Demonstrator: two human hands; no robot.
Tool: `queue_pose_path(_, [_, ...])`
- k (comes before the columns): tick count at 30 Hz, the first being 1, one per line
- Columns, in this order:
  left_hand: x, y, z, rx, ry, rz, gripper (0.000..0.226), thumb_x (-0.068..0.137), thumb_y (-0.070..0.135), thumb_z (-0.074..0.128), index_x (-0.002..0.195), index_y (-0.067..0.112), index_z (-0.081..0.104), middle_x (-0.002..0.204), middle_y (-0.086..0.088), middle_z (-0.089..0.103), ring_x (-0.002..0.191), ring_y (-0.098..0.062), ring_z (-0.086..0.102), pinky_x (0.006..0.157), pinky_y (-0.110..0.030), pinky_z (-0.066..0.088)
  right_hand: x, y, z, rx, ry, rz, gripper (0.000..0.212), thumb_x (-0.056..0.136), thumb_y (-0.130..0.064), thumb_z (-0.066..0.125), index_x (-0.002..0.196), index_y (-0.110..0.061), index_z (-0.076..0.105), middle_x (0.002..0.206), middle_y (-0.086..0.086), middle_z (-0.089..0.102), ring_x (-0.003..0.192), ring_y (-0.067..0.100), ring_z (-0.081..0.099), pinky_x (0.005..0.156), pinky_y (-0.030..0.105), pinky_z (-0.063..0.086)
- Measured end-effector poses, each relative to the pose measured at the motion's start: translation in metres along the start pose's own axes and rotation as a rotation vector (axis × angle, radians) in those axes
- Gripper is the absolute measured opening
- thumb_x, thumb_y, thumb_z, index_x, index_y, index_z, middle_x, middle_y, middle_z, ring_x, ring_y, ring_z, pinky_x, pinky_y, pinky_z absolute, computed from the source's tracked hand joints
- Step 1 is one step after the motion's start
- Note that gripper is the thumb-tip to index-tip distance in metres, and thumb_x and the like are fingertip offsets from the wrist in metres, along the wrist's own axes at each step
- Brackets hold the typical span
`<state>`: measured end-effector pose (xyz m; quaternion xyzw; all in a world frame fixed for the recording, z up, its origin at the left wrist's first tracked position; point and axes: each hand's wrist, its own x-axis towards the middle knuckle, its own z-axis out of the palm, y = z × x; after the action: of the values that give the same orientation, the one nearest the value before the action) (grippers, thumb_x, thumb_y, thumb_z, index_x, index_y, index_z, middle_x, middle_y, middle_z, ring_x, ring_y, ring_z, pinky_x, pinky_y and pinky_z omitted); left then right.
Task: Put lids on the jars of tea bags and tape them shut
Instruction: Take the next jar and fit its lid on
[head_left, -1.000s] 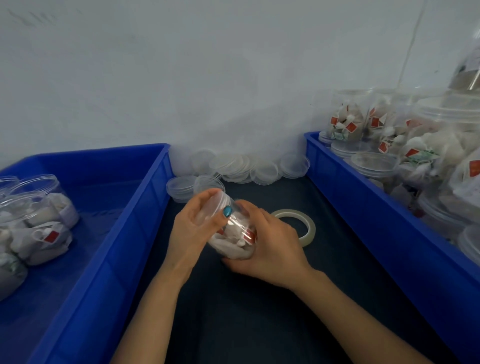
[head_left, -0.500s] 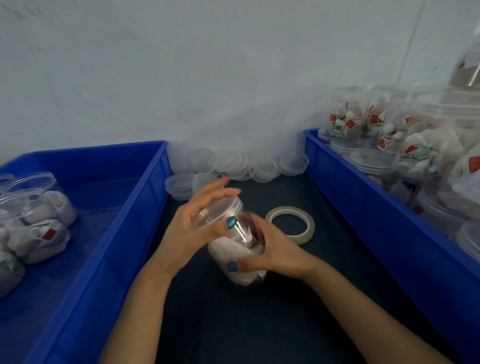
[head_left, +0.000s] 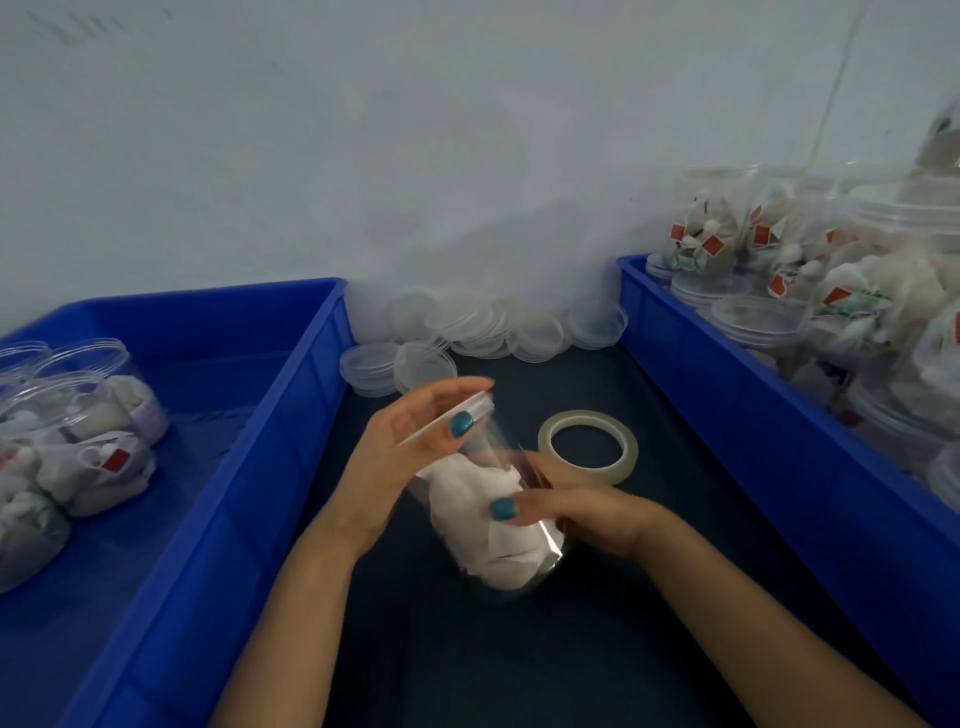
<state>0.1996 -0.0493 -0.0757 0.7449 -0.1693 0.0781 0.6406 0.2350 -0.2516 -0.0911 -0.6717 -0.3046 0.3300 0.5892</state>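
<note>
Over the last second the jar (head_left: 493, 514) has swung from lying nearly on its side to standing tilted, base resting on the counter (head_left: 467, 675); capping looks nearly done. Its long axis leans, mouth up and left. The right hand (head_left: 582, 512) wraps its body; the left hand (head_left: 410, 441) fingers (head_left: 461, 425) close round the lid (head_left: 457, 415). Beyond lies the tape roll (head_left: 587, 447), untouched.

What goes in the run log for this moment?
step: lidding | left hand: on lid | right hand: holds jar, tilted | tape: on table, untouched
</note>
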Motion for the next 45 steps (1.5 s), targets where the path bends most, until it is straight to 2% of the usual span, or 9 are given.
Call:
queue_pose_path(5, [0.004, -0.002, 0.001, -0.065, 0.075, -0.001, 0.070, 0.072, 0.065, 0.076, 0.134, 0.036, 0.061, 0.141, 0.008, 0.060, 0.131, -0.014, 0.056, 0.098, -0.034, 0.053, 0.006, 0.004, 0.003, -0.114, 0.174, -0.061, 0.067, 0.062, -0.042, 0.082, 0.125, -0.038, 0.057, 0.116, -0.015, 0.070, 0.107, 0.004, 0.067, 0.091, 0.029, 0.056])
queue_pose_path(10, [0.008, -0.010, 0.006, -0.010, 0.209, -0.045, 0.067, 0.063, 0.061, 0.081, 0.126, 0.046, 0.063, 0.134, 0.016, 0.063, 0.126, -0.006, 0.058, 0.103, -0.037, 0.051, 0.013, 0.007, 0.020, -0.915, 0.728, -0.220, 0.105, 0.059, -0.058, 0.084, 0.147, -0.042, 0.029, 0.134, -0.019, 0.053, 0.117, 0.004, 0.052, 0.095, 0.029, 0.048])
queue_pose_path(17, [0.006, -0.006, 0.010, 0.044, 0.247, -0.010, 0.052, 0.068, 0.049, 0.081, 0.117, 0.041, 0.067, 0.121, 0.019, 0.068, 0.113, -0.006, 0.065, 0.081, -0.020, 0.056, 0.011, 0.005, 0.016, -0.826, 0.613, -0.225, 0.100, 0.055, -0.064, 0.081, 0.143, -0.042, 0.038, 0.121, -0.021, 0.061, 0.106, 0.001, 0.060, 0.092, 0.032, 0.053])
queue_pose_path(23, [0.006, -0.005, 0.011, 0.190, 0.191, 0.028, 0.064, 0.071, 0.045, 0.085, 0.129, 0.030, 0.061, 0.130, 0.016, 0.064, 0.123, -0.005, 0.058, 0.097, -0.031, 0.055, 0.011, 0.011, 0.006, -0.631, 0.476, -0.201, 0.101, 0.056, -0.057, 0.084, 0.144, -0.042, 0.038, 0.125, -0.019, 0.062, 0.112, 0.005, 0.063, 0.097, 0.036, 0.054])
queue_pose_path(29, [0.008, -0.007, 0.015, 0.271, 0.168, 0.064, 0.079, 0.071, 0.047, 0.087, 0.139, 0.036, 0.049, 0.136, 0.023, 0.055, 0.126, 0.005, 0.052, 0.098, -0.017, 0.048, 0.007, 0.021, -0.021, -0.864, 0.372, -0.059, 0.133, 0.053, -0.075, 0.080, 0.157, -0.034, 0.009, 0.162, -0.012, 0.015, 0.151, 0.007, 0.009, 0.127, 0.040, 0.011])
queue_pose_path(32, [0.008, -0.009, 0.023, 0.327, 0.270, 0.080, 0.079, 0.069, 0.059, 0.078, 0.138, 0.033, 0.050, 0.135, 0.022, 0.054, 0.126, 0.005, 0.050, 0.099, -0.016, 0.045, -0.009, 0.029, -0.047, -1.089, 0.380, 0.069, 0.121, 0.062, -0.072, 0.079, 0.157, -0.029, 0.016, 0.164, -0.007, 0.013, 0.152, 0.009, 0.001, 0.123, 0.033, -0.003])
queue_pose_path(37, [0.005, -0.013, 0.041, 0.438, 0.215, 0.150, 0.071, 0.073, 0.065, 0.073, 0.135, 0.038, 0.049, 0.144, 0.020, 0.044, 0.134, 0.004, 0.040, 0.106, -0.016, 0.040, -0.036, 0.038, -0.083, -1.019, 0.559, 0.145, 0.047, 0.079, -0.042, 0.082, 0.119, -0.035, 0.058, 0.130, -0.011, 0.053, 0.132, 0.011, 0.041, 0.108, 0.026, 0.036])
queue_pose_path(42, [0.003, -0.016, 0.054, 0.765, 0.270, 0.182, 0.069, 0.081, 0.064, 0.062, 0.141, 0.036, 0.045, 0.159, 0.008, 0.026, 0.139, -0.001, 0.030, 0.105, -0.017, 0.032, -0.030, 0.038, -0.072, -1.100, 0.594, 0.053, 0.015, 0.094, -0.028, 0.067, 0.095, -0.037, 0.055, 0.118, -0.013, 0.060, 0.120, 0.005, 0.050, 0.111, 0.032, 0.039])
queue_pose_path(45, [0.002, -0.015, 0.057, 1.064, 0.372, 0.377, 0.053, 0.091, 0.051, 0.059, 0.136, 0.025, 0.051, 0.152, -0.004, 0.039, 0.137, -0.020, 0.040, 0.107, -0.034, 0.036, -0.029, 0.029, -0.062, -0.728, 0.762, -0.072, 0.011, 0.102, -0.026, 0.052, 0.095, -0.034, 0.048, 0.093, -0.008, 0.064, 0.083, 0.007, 0.060, 0.081, 0.039, 0.055])
